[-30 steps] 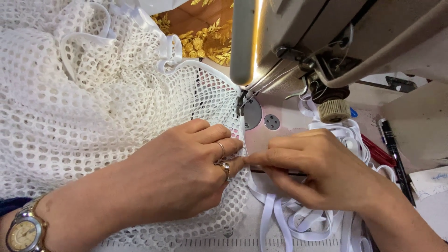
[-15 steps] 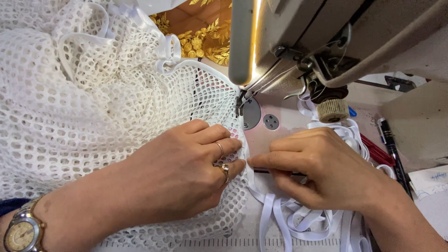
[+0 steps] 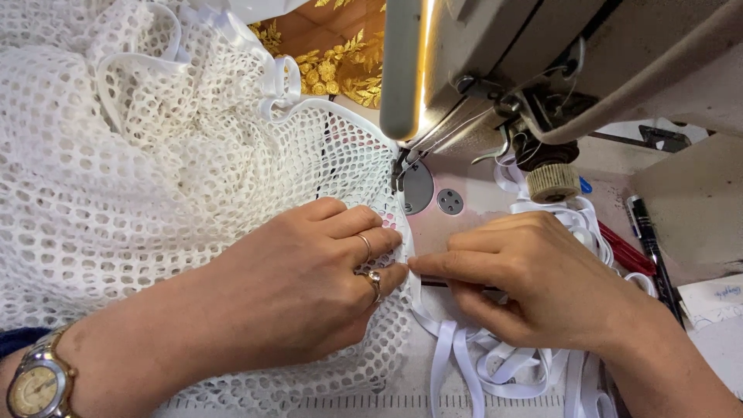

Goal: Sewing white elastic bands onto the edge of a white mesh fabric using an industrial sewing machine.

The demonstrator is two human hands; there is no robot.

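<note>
- White net fabric [image 3: 155, 170]: biggest thing in view, bunched in folds across the left half of the surface, its right edge running down just in front of the needle area.
- Sewing machine [image 3: 542, 62]: grey body overhangs the top right, a lit strip down its left side; a round metal plate [image 3: 419, 188] sits at its base, near the fabric edge.
- Surface [image 3: 696, 193]: pale, bare patch at right below the machine arm; a printed ruler strip runs along its near edge.
- Left hand [image 3: 309, 286]: lies flat, palm down, on the net fabric, fingers pressing the fabric edge down; not clenched. Two rings on the fingers, a gold wristwatch [image 3: 35, 383] at the wrist.
- Right hand [image 3: 542, 282]: fingers curled, thumb and forefinger pinching the white tape [image 3: 464, 364] where it meets the fabric edge, fingertip touching the left hand's fingertips.
- White tape: thin, flat band, follows the fabric edge from the pinch point, then trails in loose loops under and below the right hand.
- Ribbed knob [image 3: 552, 183]: tan, hangs under the machine arm above the right hand.
- Dark pen [image 3: 650, 248]: lies at far right, beside a red stick.
</note>
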